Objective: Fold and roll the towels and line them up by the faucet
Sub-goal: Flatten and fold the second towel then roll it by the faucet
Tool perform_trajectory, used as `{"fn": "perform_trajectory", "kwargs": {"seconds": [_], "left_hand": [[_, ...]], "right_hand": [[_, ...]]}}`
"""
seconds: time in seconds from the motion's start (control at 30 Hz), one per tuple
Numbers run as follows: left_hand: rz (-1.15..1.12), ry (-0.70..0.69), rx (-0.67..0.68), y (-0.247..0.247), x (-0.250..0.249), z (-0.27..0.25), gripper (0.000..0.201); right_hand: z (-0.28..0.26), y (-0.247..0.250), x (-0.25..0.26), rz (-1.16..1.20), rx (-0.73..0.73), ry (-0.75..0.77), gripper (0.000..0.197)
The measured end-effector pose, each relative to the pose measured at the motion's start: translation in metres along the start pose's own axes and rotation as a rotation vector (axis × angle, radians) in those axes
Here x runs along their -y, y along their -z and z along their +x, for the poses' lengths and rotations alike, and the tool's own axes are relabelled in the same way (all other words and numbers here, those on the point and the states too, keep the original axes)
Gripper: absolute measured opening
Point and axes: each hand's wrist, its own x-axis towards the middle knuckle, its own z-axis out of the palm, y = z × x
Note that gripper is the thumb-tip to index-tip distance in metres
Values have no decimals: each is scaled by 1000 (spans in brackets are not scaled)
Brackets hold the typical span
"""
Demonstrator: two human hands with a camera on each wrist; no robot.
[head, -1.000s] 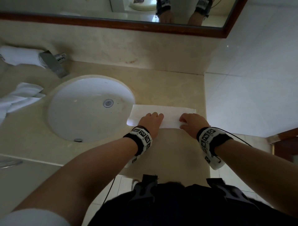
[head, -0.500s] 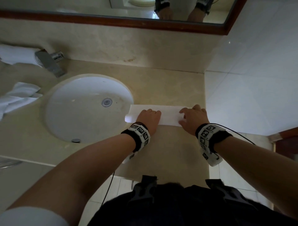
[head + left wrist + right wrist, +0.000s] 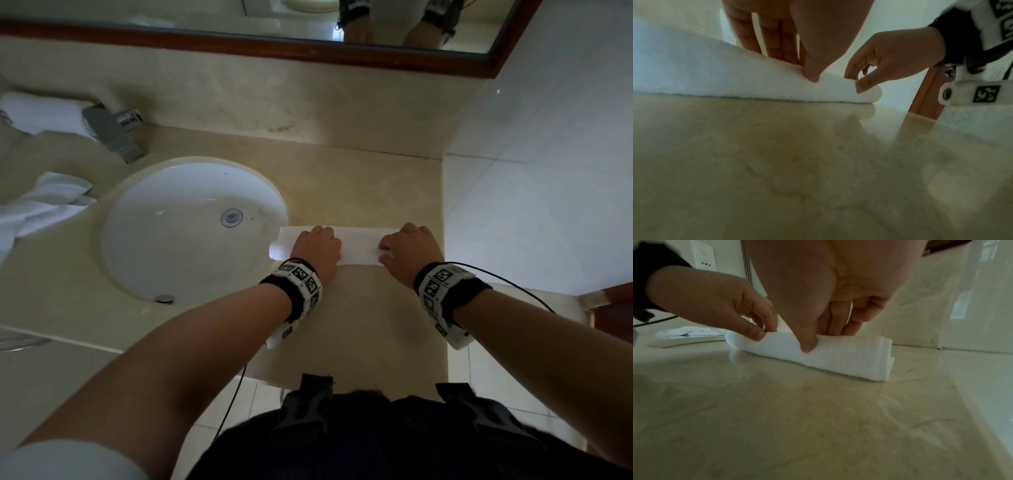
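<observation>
White towel: narrower than a second ago, rolled further away across the desk.
Left hand: pinching the roll.
Right hand: pinching it too.
Meaning: roll nearly finished.

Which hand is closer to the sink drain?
Left. The left hand grips the towel at its end by the basin, nearer the drain; the right hand grips the far end, by the wall.
</observation>
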Motion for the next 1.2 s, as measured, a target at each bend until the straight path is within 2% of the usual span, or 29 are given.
{"fn": "perform_trajectory", "kwargs": {"seconds": [0.13, 0.23, 0.4, 0.5, 0.6, 0.67, 0.8, 1.03, 1.2], "left_hand": [[67, -48, -54, 7, 1, 1, 26], [152, -94, -3, 8, -1, -2, 31], [143, -37, -21, 3, -7, 0, 24], [110, -19, -26, 1, -8, 3, 26], [89, -19, -6, -1, -3, 7, 27], [72, -14, 3, 1, -1, 9, 27], [-19, 18, -12, 4, 1, 13, 26], [-1, 65, -98, -8, 8, 15, 26], [39, -22, -113, 5, 14, 19, 24]], "right_hand": [[5, 0, 2, 54, -5, -40, 21], [7, 2, 2, 67, 9, -76, 21], [10, 2, 8, 45, -27, -93, 26], [11, 1, 13, 187, 31, -126, 31], [12, 1, 16, 268, 10, -85, 40], [14, 1, 17, 230, 8, -53, 41], [22, 0, 12, 152, -17, -42, 24], [34, -2, 8, 23, 16, -6, 30], [38, -5, 9, -9, 18, -19, 33]]}}
